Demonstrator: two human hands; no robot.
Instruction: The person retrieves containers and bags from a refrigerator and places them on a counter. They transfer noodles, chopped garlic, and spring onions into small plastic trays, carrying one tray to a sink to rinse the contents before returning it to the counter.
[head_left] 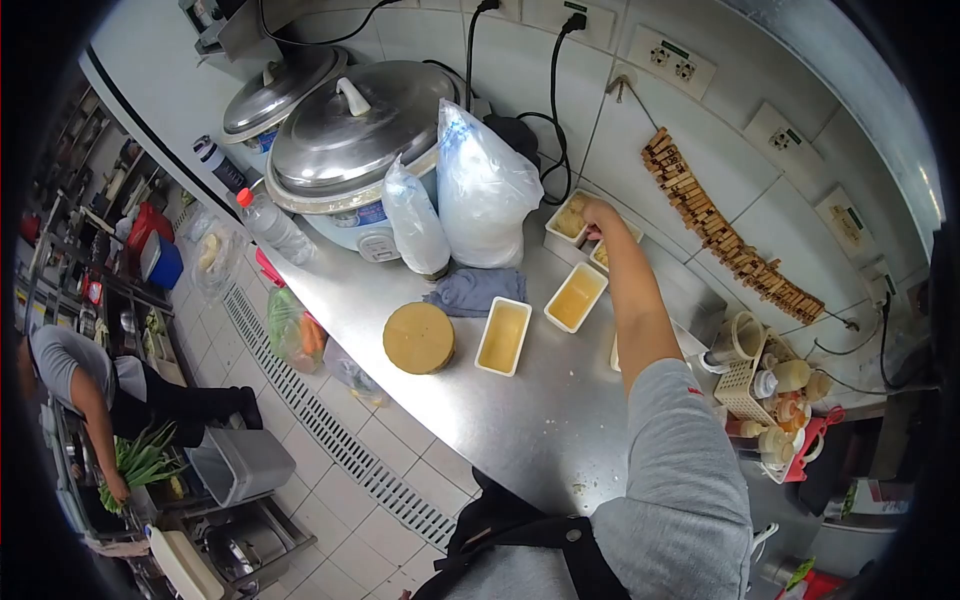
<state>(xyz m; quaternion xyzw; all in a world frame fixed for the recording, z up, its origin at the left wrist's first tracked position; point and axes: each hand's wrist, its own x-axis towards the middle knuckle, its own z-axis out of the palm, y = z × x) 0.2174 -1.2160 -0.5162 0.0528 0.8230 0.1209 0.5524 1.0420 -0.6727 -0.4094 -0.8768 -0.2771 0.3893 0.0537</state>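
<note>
My right hand [600, 214] reaches to the back of the steel counter, at a white container [569, 221] with pale, shredded-looking food in it. Its fingers are curled down at the container's edge; what they pinch is too small to make out. Partly behind my wrist sits another white container [600, 256] with similar food. Closer to me are two white rectangular tubs, one [577, 298] with a yellow-orange layer inside and one [503, 337] with a paler yellow layer. My left hand is out of view.
A round tan block [419, 338] and a folded blue-grey cloth [470, 292] lie left of the tubs. Big lidded cookers [350, 140] and filled plastic bags [485, 190] stand behind. A bottle basket [745, 385] is at right. Another person [85, 385] handles green leaves at far left.
</note>
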